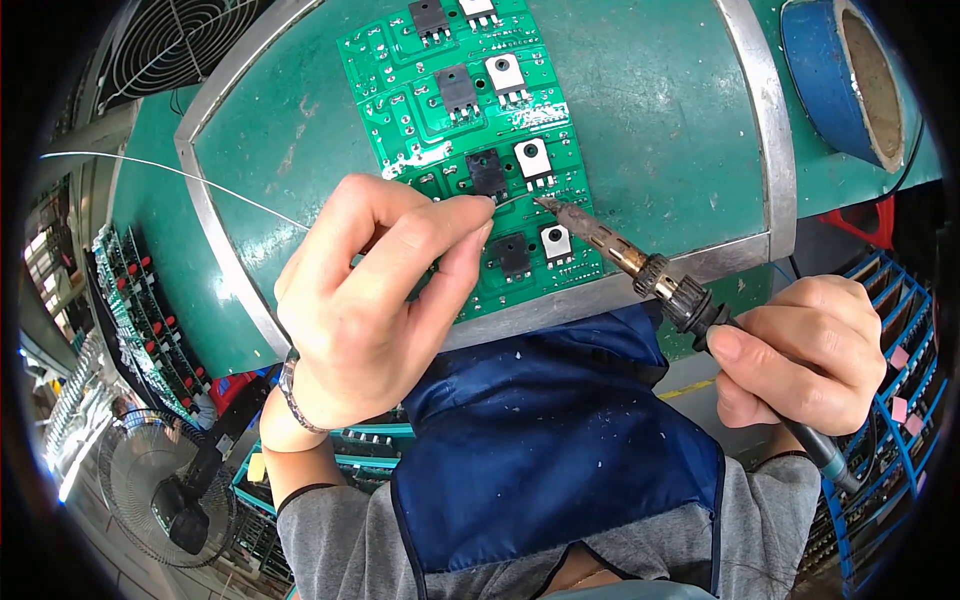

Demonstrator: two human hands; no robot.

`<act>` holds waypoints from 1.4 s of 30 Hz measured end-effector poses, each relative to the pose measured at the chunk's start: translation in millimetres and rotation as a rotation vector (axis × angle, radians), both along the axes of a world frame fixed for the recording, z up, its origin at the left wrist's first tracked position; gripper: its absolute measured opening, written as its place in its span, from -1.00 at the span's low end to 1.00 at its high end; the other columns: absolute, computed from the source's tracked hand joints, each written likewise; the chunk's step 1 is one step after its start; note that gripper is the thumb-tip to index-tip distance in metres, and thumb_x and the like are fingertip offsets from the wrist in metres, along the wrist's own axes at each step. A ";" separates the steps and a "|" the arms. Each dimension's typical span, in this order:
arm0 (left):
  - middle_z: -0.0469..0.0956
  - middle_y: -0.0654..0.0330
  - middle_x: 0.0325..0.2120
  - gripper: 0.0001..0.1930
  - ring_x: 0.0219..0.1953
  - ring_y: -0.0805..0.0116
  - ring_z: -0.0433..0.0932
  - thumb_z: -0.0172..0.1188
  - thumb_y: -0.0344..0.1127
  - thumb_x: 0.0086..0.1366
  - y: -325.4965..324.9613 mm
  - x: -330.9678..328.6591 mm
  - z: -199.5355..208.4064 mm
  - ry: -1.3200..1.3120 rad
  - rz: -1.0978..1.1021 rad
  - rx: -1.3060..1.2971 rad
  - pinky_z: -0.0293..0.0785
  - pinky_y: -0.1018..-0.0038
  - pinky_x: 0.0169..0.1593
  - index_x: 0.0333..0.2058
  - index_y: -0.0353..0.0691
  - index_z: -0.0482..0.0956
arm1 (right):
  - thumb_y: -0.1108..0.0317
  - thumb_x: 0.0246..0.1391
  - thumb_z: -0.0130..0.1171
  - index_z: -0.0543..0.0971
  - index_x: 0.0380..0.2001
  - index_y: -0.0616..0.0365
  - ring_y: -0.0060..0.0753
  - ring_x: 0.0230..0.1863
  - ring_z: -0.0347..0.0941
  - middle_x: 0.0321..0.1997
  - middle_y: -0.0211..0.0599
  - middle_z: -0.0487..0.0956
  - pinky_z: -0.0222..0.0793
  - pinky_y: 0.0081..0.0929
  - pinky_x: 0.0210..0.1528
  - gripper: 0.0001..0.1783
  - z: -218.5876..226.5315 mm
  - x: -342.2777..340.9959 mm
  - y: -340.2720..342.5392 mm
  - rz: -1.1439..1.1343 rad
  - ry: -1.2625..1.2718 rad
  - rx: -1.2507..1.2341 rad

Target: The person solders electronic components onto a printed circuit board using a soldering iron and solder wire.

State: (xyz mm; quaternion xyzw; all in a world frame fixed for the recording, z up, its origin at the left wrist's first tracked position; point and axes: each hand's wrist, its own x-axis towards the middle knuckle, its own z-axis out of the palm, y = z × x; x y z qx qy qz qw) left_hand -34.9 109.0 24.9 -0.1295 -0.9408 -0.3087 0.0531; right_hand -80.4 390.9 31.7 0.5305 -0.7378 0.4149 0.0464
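Observation:
My left hand (385, 290) pinches a thin solder wire (215, 187), whose long tail runs off to the upper left. My right hand (805, 355) grips a soldering iron (668, 285) by its black handle. The iron's tip and the wire's short end come together at the legs of a white-backed transistor (533, 158). This part sits on a green circuit board panel (405, 125) made of several joined boards, each bearing a black transistor (457, 93) beside a white-backed one. My left fingers hide part of the panel's left side.
A metal strip (775, 130) frames the green work surface (650, 110). At the upper right stands a blue ring-shaped container (835, 85). Racks of boards (150, 330) line the left, with a fan (165, 490) below. A blue rack (900, 420) stands at right.

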 end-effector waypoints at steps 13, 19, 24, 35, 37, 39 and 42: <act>0.45 0.29 -0.48 -0.78 -0.48 0.57 0.42 0.39 -0.61 0.00 0.7 -1.2 -1.0 0.007 -0.024 -0.026 0.32 0.63 -0.48 -0.32 -0.28 0.71 | 0.31 0.01 0.34 0.62 -0.38 0.32 -0.49 -0.67 0.40 -0.58 -0.29 0.52 0.23 -0.67 -0.73 -0.76 -4.8 -1.9 -3.2 0.003 0.042 -0.017; 0.45 0.28 -0.48 -0.77 -0.48 0.56 0.42 0.39 -0.62 -0.01 0.3 -0.4 -2.1 0.018 -0.023 -0.037 0.32 0.62 -0.48 -0.32 -0.28 0.71 | 0.31 0.02 0.34 0.63 -0.40 0.31 -0.50 -0.68 0.40 -0.59 -0.31 0.51 0.23 -0.69 -0.73 -0.76 -5.5 -0.1 -4.7 -0.021 0.051 -0.013; 0.45 0.27 -0.48 -0.77 -0.49 0.55 0.42 0.39 -0.61 -0.01 0.5 -1.5 -2.5 0.025 -0.029 -0.024 0.32 0.63 -0.48 -0.31 -0.28 0.71 | 0.30 0.04 0.33 0.63 -0.40 0.31 -0.50 -0.68 0.39 -0.60 -0.31 0.51 0.23 -0.69 -0.74 -0.76 -2.5 1.9 -5.7 -0.029 0.050 0.003; 0.45 0.26 -0.47 -0.75 -0.45 0.53 0.47 0.38 -0.62 0.00 -0.2 -1.9 -3.7 0.011 -0.074 -0.082 0.39 0.63 -0.45 -0.29 -0.28 0.71 | 0.29 0.04 0.33 0.63 -0.39 0.30 -0.51 -0.70 0.38 -0.61 -0.31 0.50 0.21 -0.69 -0.75 -0.76 -1.5 1.1 -4.5 -0.019 0.063 0.018; 0.45 0.26 -0.48 -0.76 -0.45 0.52 0.47 0.38 -0.62 0.00 0.4 0.2 2.4 -0.023 -0.034 -0.068 0.39 0.62 -0.43 -0.30 -0.28 0.71 | 0.28 0.03 0.33 0.63 -0.39 0.30 -0.51 -0.70 0.37 -0.61 -0.31 0.50 0.20 -0.69 -0.76 -0.75 -2.4 0.8 -5.5 -0.019 0.074 -0.001; 0.44 0.26 -0.49 -0.77 -0.44 0.51 0.47 0.38 -0.62 -0.01 2.3 0.3 9.9 -0.058 -0.002 -0.046 0.39 0.62 -0.42 -0.31 -0.28 0.70 | 0.28 0.03 0.33 0.64 -0.39 0.30 -0.51 -0.71 0.36 -0.61 -0.31 0.50 0.19 -0.68 -0.76 -0.75 -3.2 0.7 -4.3 -0.018 0.071 0.007; 0.45 0.25 -0.51 -0.76 -0.42 0.45 0.50 0.37 -0.59 -0.08 0.6 0.7 20.9 -0.218 0.026 0.040 0.39 0.59 -0.39 -0.34 -0.28 0.70 | 0.29 0.02 0.33 0.64 -0.38 0.30 -0.52 -0.71 0.36 -0.61 -0.32 0.50 0.18 -0.68 -0.76 -0.75 -4.3 0.4 -3.1 -0.022 0.066 0.013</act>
